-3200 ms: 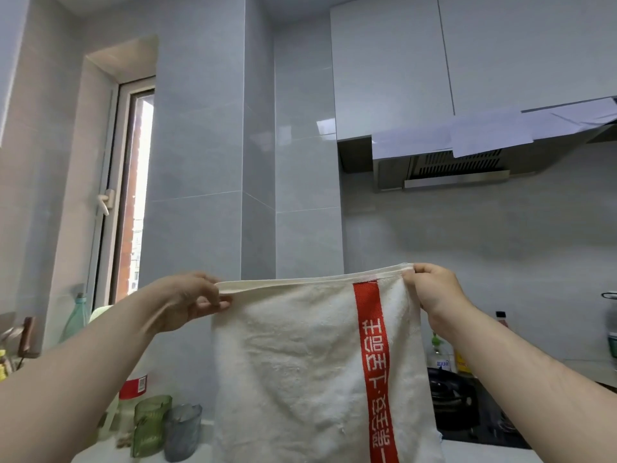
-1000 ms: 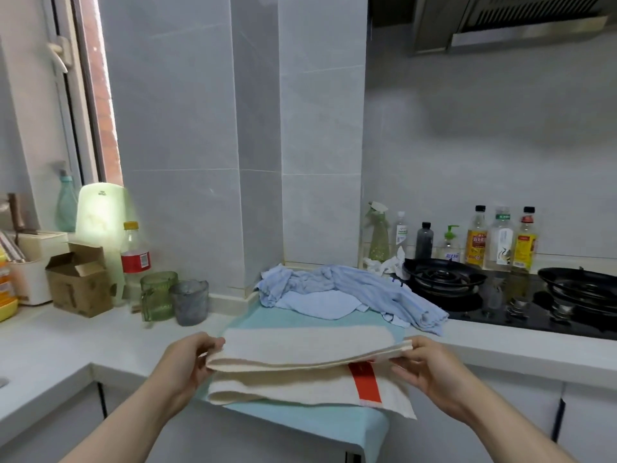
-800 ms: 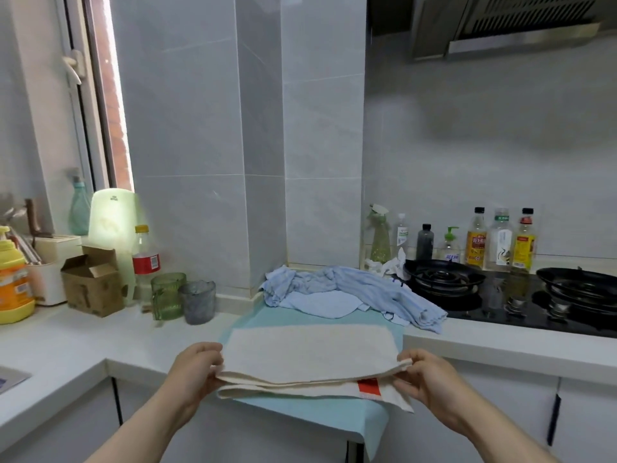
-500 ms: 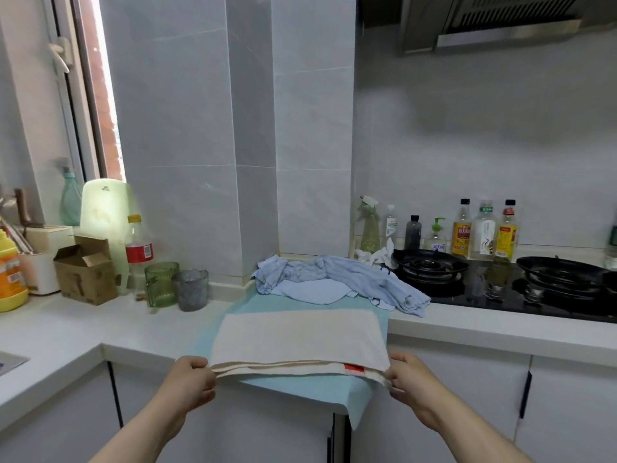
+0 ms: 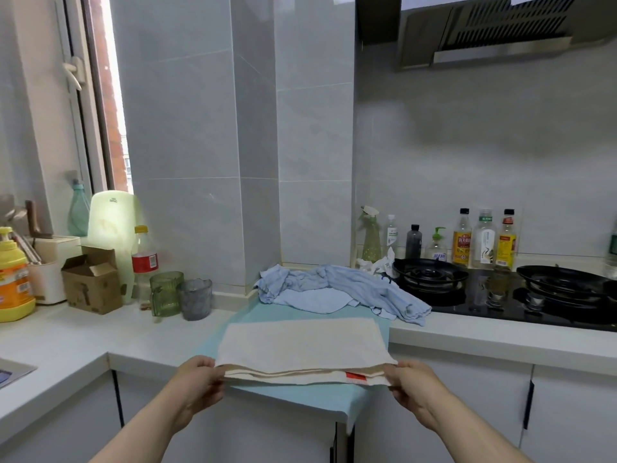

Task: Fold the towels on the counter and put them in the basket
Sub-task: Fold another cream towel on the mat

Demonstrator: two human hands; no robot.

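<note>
My left hand (image 5: 197, 382) pinches the near left corner of the cream towel (image 5: 300, 342), and my right hand (image 5: 412, 384) pinches the near right corner, with the fingers of each curled round the stacked edges. The towel lies folded in layers on the teal mat (image 5: 300, 397) at the front of the counter (image 5: 83, 335), a bit of red stripe peeping out by my right thumb. I judge it light, soft and limp. Lifted by one end it would sag and the layers would slide open, so I'd take it at both corners or slip a flat hand under the whole stack. Beyond it the blue towels (image 5: 334, 290) sit in a crumpled heap, floppy too; I'd find a hem and shake them out. Past them stands the black stove (image 5: 500, 295). I see no basket.
</note>
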